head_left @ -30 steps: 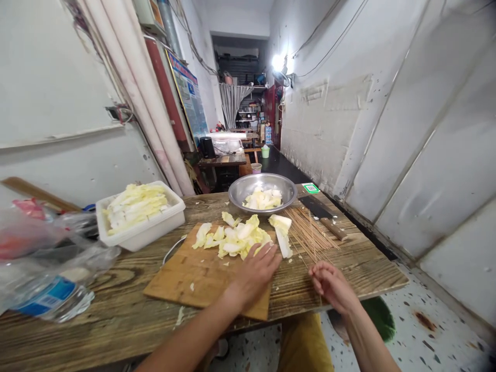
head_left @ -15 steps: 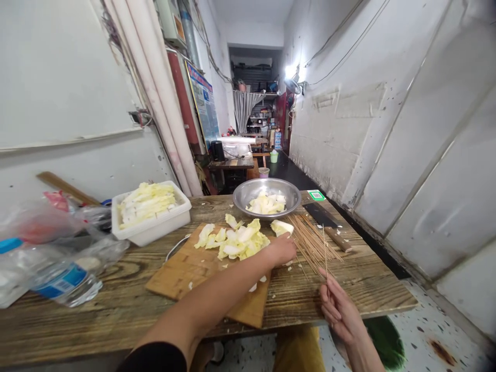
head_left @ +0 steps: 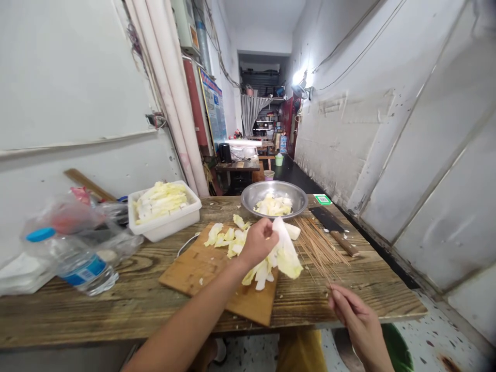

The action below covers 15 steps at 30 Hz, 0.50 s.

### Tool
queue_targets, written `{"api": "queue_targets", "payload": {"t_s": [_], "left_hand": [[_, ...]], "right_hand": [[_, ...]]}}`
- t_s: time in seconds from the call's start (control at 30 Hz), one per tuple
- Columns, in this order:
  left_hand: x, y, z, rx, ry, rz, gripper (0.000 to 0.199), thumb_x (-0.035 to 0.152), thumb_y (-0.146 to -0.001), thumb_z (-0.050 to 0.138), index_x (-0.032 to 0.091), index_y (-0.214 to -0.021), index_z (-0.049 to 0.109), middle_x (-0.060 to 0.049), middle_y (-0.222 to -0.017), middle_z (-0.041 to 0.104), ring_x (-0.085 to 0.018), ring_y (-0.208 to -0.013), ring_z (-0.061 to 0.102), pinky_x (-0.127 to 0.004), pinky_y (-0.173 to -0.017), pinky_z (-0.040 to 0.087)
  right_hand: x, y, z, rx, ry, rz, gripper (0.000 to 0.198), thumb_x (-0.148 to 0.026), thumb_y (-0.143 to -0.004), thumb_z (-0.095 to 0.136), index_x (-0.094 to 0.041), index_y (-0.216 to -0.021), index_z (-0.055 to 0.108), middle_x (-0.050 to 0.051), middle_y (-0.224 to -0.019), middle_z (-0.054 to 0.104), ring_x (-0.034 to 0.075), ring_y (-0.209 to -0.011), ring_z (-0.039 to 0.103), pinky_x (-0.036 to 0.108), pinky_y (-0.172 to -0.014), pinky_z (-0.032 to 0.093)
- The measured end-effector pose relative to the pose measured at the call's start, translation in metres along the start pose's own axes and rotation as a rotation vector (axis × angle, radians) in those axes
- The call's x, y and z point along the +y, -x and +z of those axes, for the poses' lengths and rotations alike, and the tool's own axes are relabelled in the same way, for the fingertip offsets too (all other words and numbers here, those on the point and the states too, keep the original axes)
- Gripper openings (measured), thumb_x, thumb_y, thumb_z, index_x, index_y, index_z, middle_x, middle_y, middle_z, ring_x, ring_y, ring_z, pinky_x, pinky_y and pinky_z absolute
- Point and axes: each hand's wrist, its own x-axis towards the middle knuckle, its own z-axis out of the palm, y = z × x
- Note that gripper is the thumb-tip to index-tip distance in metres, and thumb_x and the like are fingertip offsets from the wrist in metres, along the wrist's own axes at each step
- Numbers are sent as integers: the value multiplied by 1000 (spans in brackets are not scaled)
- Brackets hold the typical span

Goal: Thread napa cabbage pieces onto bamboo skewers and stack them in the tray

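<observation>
Pinched in my left hand [head_left: 258,242] is a pale napa cabbage leaf [head_left: 287,254], raised over the right side of the cutting board [head_left: 186,276]. Cut cabbage pieces [head_left: 220,236] lie on the board under and beside that hand. My right hand [head_left: 354,312] is closed at the table's front edge, thumb and finger on a thin bamboo skewer [head_left: 328,280]; most of its length is hard to make out. A bundle of bamboo skewers [head_left: 320,243] lies between the two hands, with a white cabbage chunk [head_left: 292,231] at its left.
A steel bowl [head_left: 300,199] with cabbage pieces stands behind the board. The cleaver [head_left: 327,219] lies right of the skewers. At left are a white tub [head_left: 157,230] of cabbage, a water bottle [head_left: 83,271] and plastic bags [head_left: 67,217]. A green bin [head_left: 399,349] is below the table.
My left hand has come up and left from near the skewers, and a cabbage leaf now hangs from it. My right hand has lowered slightly, and its skewer no longer stands upright.
</observation>
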Motion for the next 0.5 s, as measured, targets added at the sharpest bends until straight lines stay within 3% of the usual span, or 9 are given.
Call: {"api": "queue_targets", "payload": {"t_s": [0.1, 0.2, 0.27, 0.37, 0.5], "left_hand": [[9, 45, -23, 109, 751, -510, 12, 27, -77, 53, 18, -84, 51, 0, -67, 63, -15, -62, 61, -25, -59, 46], [12, 93, -39, 207, 1121, -835, 21, 27, -72, 63, 19, -87, 51, -1, -68, 65, -17, -65, 65, -28, -62, 50], [10, 121, -46, 246, 1179, -933, 25, 25, -69, 68, 18, -88, 53, -3, -71, 67, -18, -69, 66, -29, -64, 51], [5, 154, -54, 274, 1166, -1015, 30, 25, -68, 73, 16, -91, 56, -4, -74, 68, -18, -71, 66, -28, -65, 52], [1, 173, -64, 360, 1111, -1053, 34, 30, -65, 76, 13, -90, 60, -4, -73, 68, -16, -67, 65, -26, -64, 52]], "right_hand": [[-20, 8, 12, -205, 233, -182, 31, -31, -86, 54, -24, -115, 62, 2, -76, 66, 13, -66, 62, 20, -56, 49], [-29, 13, 35, -263, 383, -405, 22, -27, -86, 53, -23, -102, 67, 6, -97, 68, 18, -91, 64, 25, -77, 52], [-27, 15, 52, -289, 438, -484, 20, -25, -86, 53, -22, -98, 67, 7, -98, 69, 18, -92, 65, 26, -80, 52], [-19, 20, 72, -401, 495, -560, 26, -23, -88, 50, -23, -109, 64, 5, -99, 71, 16, -87, 67, 24, -77, 54], [-14, 27, 86, -585, 538, -576, 33, -24, -92, 43, -24, -121, 58, 5, -91, 72, 15, -78, 68, 21, -68, 54]]}}
